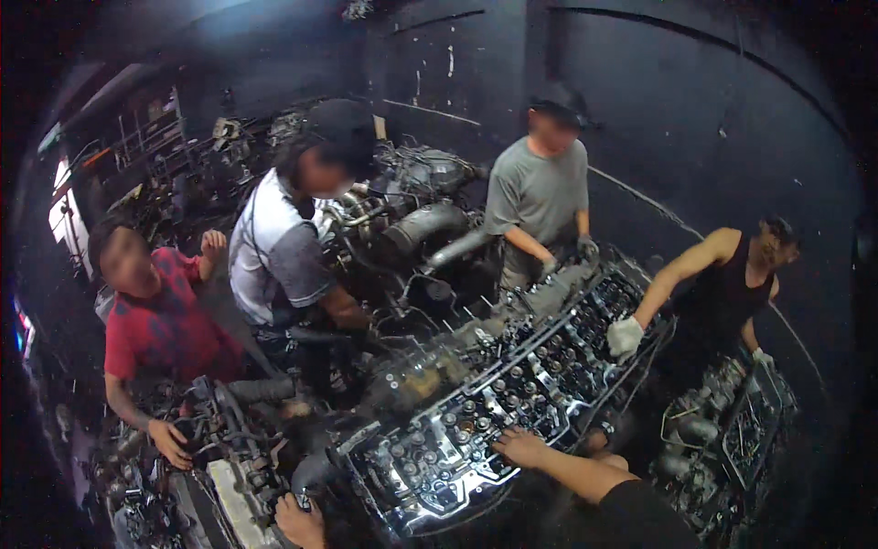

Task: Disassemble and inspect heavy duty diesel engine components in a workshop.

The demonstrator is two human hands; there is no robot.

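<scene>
A long engine cylinder head (457, 489) with shiny, oily valve gear lies across the middle, its cover off. My right hand (521, 448) rests on the near side of its valve gear, fingers stretched out and slightly apart, gripping nothing that I can see. Down at the lower edge, my left hand (299, 522) is curled between this engine and a smaller engine (229, 485) with a pale cover at the left. Its fingers close around a small metallic spot that is too unclear to name.
A person in red (174, 320) touches the left engine. Another in white and grey (274, 247) bends by piled engine parts (430, 229). Across from me, one in a grey shirt (540, 183) handles the far edge. A gloved hand (626, 339) touches the right end; another engine (700, 439) stands beyond.
</scene>
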